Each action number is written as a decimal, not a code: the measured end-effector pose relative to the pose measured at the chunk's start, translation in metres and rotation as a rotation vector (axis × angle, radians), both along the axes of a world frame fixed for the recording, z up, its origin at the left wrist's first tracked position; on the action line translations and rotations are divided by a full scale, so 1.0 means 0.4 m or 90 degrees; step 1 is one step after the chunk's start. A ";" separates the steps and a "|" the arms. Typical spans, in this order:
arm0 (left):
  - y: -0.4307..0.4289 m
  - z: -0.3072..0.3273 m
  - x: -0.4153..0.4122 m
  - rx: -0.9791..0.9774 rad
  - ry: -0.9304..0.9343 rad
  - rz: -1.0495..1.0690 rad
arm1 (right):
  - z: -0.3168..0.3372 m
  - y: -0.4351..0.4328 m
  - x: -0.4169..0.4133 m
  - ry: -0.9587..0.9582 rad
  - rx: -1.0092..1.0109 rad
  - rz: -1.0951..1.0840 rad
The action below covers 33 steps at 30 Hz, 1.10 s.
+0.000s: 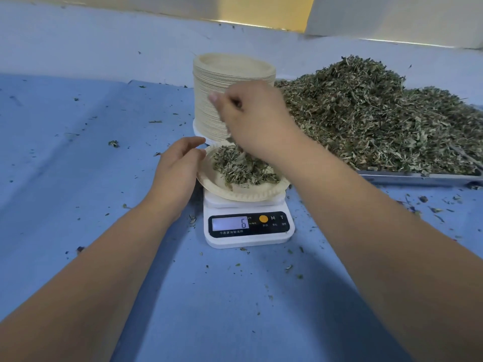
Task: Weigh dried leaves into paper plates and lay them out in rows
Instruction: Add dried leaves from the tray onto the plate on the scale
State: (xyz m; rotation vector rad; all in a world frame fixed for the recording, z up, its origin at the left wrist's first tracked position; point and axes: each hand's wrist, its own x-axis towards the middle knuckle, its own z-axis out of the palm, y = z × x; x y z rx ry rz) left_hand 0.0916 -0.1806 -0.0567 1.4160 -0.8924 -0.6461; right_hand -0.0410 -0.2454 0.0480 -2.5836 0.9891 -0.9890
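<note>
1. A blue cloth [78, 165] covers the table, and a pale wall [392, 17] runs along the back.
2. A white scale [248, 239] stands mid-table. Its display [230, 223] reads 6.
3. A paper plate [243, 195] sits on the scale, overhanging it on the left and right.
4. Dried leaves [243, 168] lie heaped in the plate, mostly in its far half.
5. The left hand [177, 171] is at the plate's left rim. Its fingers are relaxed and loosely curled, with the fingertips against the rim and not wrapped round it.
6. The right hand [253, 118] hangs over the plate's far side. Its fingers are bunched and pointing down, and its thumb sticks out to the left. It is blurred. Leaf bits show at the fingertips, but I cannot tell whether it pinches them.
7. A tall stack [230, 79] of plates stands just behind the scale, partly hidden by the right hand.
8. A big pile [366, 118] of leaves fills a metal tray [418, 178] to the right, near the stack and the scale.
9. Leaf scraps [113, 143] are scattered over the cloth around the scale.
</note>
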 end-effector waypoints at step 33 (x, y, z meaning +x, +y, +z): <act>0.031 0.016 -0.023 0.002 -0.095 -0.124 | -0.134 0.065 -0.150 -0.021 -0.237 0.062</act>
